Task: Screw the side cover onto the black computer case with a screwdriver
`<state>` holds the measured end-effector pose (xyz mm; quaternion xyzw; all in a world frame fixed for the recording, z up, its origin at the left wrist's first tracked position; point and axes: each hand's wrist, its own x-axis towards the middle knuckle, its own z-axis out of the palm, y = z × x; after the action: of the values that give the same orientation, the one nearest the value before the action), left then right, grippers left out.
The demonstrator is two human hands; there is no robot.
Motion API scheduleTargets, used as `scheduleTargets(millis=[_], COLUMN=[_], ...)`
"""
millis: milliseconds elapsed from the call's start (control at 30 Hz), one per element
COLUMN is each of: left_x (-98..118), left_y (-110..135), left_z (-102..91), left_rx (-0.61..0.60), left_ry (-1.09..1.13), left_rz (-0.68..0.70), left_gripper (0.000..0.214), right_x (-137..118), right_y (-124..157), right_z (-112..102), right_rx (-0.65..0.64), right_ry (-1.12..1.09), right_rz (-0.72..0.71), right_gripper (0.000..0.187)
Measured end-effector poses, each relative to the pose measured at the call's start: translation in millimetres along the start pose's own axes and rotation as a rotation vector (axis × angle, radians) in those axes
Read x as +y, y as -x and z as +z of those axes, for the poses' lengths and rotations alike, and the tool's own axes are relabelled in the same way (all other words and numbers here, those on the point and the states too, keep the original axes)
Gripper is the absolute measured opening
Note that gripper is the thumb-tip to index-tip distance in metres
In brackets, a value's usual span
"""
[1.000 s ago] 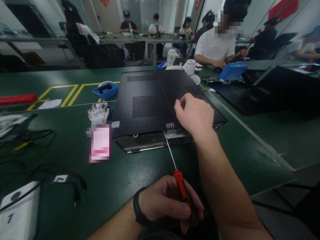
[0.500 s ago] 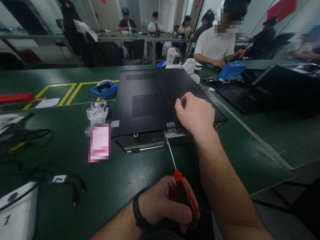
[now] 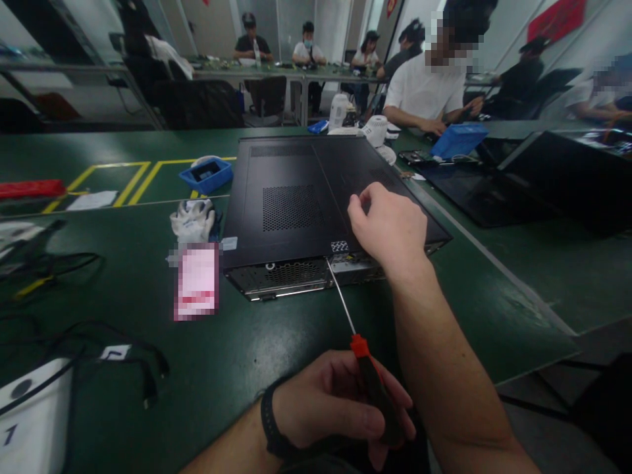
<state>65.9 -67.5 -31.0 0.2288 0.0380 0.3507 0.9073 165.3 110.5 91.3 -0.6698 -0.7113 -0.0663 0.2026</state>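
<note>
A black desktop computer case (image 3: pixel 291 168) lies flat on the table, its slotted metal end facing me. My left hand (image 3: pixel 336 401), a dark watch on its wrist, is closed around a screwdriver (image 3: pixel 360 345) with a red and black handle. The thin metal shaft slants up and away, and its tip meets that near end just under the top cover's edge. Over the right part of the cover rests my right hand (image 3: pixel 390 224), its fingers curled in loosely. Whether anything small is inside those fingers is hidden.
Left of the case are white gloves (image 3: pixel 192 220), a pink-edged packet (image 3: pixel 197 280) and a blue tray (image 3: pixel 206 174). Black cables (image 3: pixel 143 355) lie nearer left. A dark panel (image 3: pixel 484 191) sits at the right, where a person in white (image 3: pixel 427 92) works beside a blue bin (image 3: pixel 459 139).
My left hand has shifted slightly right and down with the screwdriver handle, and its fingers have spread a little around it. The tip and my right hand stay nearly in place.
</note>
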Motion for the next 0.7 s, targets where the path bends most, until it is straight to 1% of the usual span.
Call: scheduleTargets(millis=[100, 200, 367, 500, 700], left_x=[0.8, -0.2, -5.1, -3.3, 0.9], left_y=[-0.1, -0.1, 0.8, 1.4, 1.2], left_z=[2.2, 1.9, -3.9, -2.6, 2.8], left_rx=[0.033, 0.045, 0.007, -0.008, 0.043], left_ry=[-0.004, -0.042, -0.034, 0.005, 0.011], left_rz=[0.002, 0.028, 0.014, -0.008, -0.011], left_gripper=[0.034, 0.036, 0.040, 0.042, 0.034], right_x=[0.0, -0.3, -0.3, 0.2, 0.0], right_y=[0.2, 0.4, 0.3, -0.3, -1.0], right_z=[0.2, 0.1, -0.1, 1.2, 1.0], right_rx=[0.003, 0.005, 0.005, 0.013, -0.004], right_ry=[-0.001, -0.002, -0.005, 0.003, 0.014], right_rz=[0.004, 0.001, 0.006, -0.004, 0.003], right_gripper=[0.033, 0.034, 0.035, 0.035, 0.035])
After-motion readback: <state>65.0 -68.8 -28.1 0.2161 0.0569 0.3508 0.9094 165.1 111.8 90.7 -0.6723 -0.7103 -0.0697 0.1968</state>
